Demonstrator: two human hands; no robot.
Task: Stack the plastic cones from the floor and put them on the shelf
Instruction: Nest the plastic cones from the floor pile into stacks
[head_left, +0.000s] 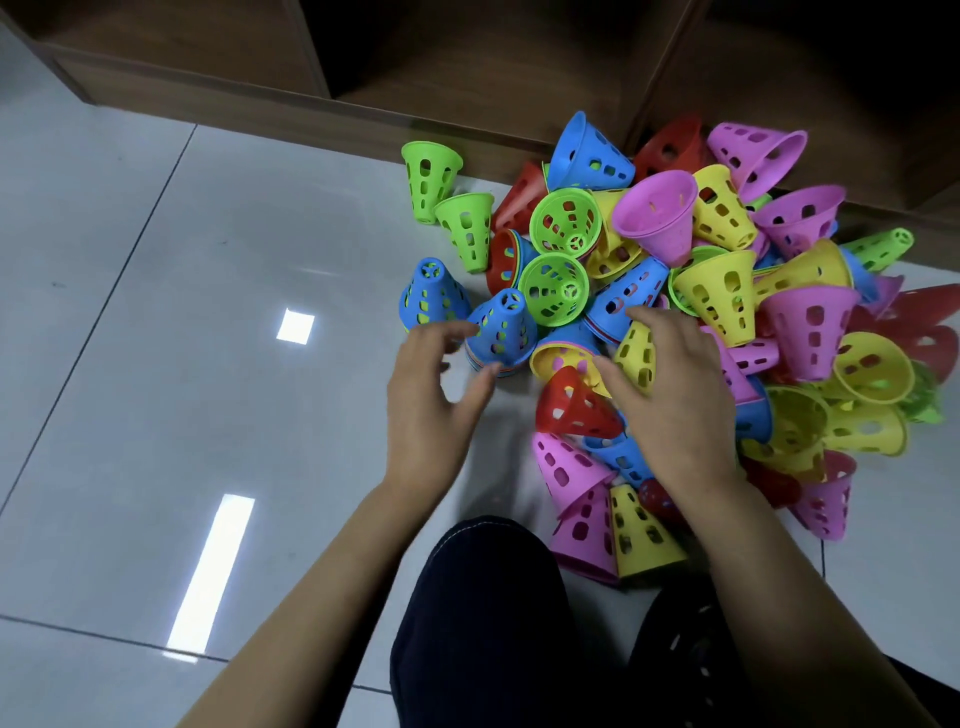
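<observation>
A heap of perforated plastic cones (722, 291) in green, blue, yellow, pink and red lies on the tiled floor against a wooden shelf (395, 111). A short stack topped by a blue cone (501, 332) stands upright at the heap's left edge. My left hand (434, 402) hovers just left of that stack, fingers apart and curled, holding nothing. My right hand (670, 395) rests palm down on the heap, fingers spread over a yellow cone (639, 353) and beside a red cone (576, 405). I cannot tell whether it grips one.
The shelf has open, dark compartments (467, 47) at floor level behind the heap. Glossy grey floor tiles (182, 338) stretch to the left. My knees in dark trousers (488, 613) are at the bottom, close to the heap.
</observation>
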